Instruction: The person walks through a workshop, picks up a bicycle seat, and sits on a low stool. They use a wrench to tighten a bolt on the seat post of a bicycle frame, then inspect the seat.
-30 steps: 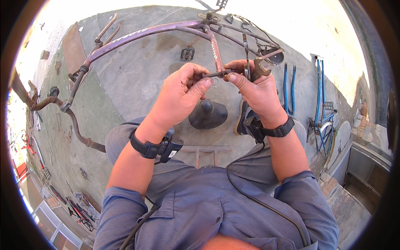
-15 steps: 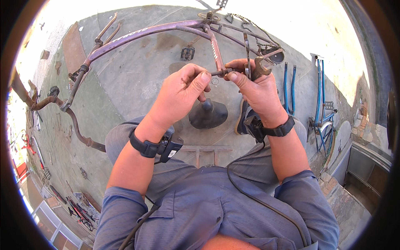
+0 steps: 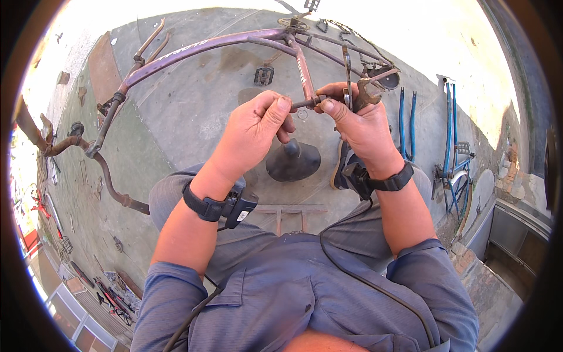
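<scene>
A purple bicycle frame (image 3: 217, 44) lies in front of me, its seat tube (image 3: 302, 71) pointing toward my hands. My left hand (image 3: 246, 129) is closed, thumb and fingers pinching one end of a dark bolt (image 3: 302, 104) just below the tube's open end. Opposite it, my right hand (image 3: 368, 132) is closed around a rusty open-end wrench (image 3: 367, 97) and a second, thinner wrench (image 3: 347, 63). Its thumb and forefinger also touch the bolt's other end. Whether the bolt passes through the tube's clamp, I cannot tell.
On the concrete floor below is a black bicycle saddle (image 3: 293, 163). Rusty handlebars (image 3: 105, 170) extend at the left, and a pedal (image 3: 264, 75) lies beyond my hands. A blue bicycle frame (image 3: 451, 129) and fork (image 3: 407, 126) are at the right. A chain (image 3: 352, 36) lies at the far side.
My left hand has shifted slightly to the left, and more of the bolt shows between my hands. The right hand and its wrenches stay nearly still.
</scene>
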Available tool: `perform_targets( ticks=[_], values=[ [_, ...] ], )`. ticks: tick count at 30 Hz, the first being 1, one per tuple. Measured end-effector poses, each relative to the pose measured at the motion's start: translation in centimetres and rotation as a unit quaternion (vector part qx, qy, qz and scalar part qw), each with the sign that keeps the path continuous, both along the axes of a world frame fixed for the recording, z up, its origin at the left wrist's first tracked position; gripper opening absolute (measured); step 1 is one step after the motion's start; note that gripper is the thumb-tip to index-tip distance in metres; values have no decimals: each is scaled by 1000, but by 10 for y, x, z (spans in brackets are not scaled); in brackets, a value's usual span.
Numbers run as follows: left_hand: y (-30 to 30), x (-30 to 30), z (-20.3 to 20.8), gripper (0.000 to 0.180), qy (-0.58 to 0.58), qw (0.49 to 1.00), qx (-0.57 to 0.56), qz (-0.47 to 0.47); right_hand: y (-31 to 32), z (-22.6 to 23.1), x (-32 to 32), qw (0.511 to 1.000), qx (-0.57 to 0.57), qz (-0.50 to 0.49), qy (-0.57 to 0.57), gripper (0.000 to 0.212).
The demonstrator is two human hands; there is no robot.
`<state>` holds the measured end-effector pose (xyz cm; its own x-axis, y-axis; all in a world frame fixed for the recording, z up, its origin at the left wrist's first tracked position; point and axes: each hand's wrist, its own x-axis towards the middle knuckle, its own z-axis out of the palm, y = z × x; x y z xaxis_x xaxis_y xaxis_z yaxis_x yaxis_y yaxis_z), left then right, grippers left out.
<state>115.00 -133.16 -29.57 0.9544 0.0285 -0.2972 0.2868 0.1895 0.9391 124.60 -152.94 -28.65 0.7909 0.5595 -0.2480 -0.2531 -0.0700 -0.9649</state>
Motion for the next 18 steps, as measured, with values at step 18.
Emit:
perform_targets(
  ticks=[18],
  values=[
    [0, 0, 4, 24, 81, 993, -77, -39, 2, -9, -2, 999, 0, 10, -45, 27]
  ],
)
